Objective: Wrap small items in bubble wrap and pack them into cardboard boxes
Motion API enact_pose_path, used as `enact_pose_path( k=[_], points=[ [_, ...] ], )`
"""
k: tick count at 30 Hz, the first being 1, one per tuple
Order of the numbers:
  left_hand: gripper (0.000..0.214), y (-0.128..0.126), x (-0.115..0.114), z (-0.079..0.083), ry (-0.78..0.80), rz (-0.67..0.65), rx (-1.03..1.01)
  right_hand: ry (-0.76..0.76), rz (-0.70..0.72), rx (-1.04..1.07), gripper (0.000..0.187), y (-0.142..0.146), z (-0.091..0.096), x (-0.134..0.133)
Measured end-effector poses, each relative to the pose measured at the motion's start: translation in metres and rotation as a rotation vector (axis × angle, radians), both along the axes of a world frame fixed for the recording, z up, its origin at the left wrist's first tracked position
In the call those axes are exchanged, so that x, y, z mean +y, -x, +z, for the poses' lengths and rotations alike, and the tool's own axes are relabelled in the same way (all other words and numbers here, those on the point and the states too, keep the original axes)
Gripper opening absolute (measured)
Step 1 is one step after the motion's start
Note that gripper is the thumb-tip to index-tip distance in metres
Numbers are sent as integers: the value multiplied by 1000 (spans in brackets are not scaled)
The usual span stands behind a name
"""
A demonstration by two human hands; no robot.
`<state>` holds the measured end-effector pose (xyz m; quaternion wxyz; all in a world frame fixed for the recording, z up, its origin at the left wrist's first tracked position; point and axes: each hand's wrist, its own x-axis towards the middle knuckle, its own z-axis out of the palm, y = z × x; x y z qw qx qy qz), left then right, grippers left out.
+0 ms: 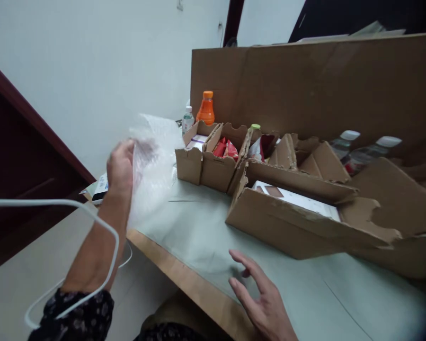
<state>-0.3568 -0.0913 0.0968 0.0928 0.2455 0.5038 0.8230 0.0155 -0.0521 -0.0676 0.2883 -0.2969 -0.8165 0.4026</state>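
A white cable loops nearest the camera, crossing before the left forearm. The left hand grips translucent bubble wrap, raised at the left end of the desk. The right hand, fingers parted, is at the near edge. Beyond the wrap stand cardboard bins, one holding red packets; behind them are an orange bottle and a tall cardboard panel.
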Motion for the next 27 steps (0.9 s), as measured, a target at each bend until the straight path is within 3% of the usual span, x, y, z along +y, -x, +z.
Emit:
enact_pose_path(
  k=[3,5,7,9,12,14,17,21,24,27],
  points=[
    [18,-75,-17,-38,50,-203,-226,403,30,117,78,10,18,-18],
    [17,-122,-23,-65,9,-401,-678,729,103,292,98,19,23,-34],
    [14,-161,-27,-90,57,-500,-826,997,143,426,101,26,23,-49],
    [9,-186,-32,-111,120,-561,-864,1121,103,466,84,23,20,-58],
    [11,-197,-39,-133,182,-601,-879,1084,33,349,53,-2,18,-53],
    [18,-195,-40,-142,207,-601,-851,1006,116,189,42,-27,22,-39],
    [32,-193,-33,-151,260,-591,-750,897,277,-48,36,-63,32,-10],
    [49,-199,-27,-160,345,-532,-577,802,206,-183,35,-98,39,10],
    [51,-193,-30,-162,425,-503,-476,800,111,-153,37,-108,31,-6],
    [54,-172,-27,-154,518,-519,-313,855,65,-19,34,-93,16,-43]
  ],
)
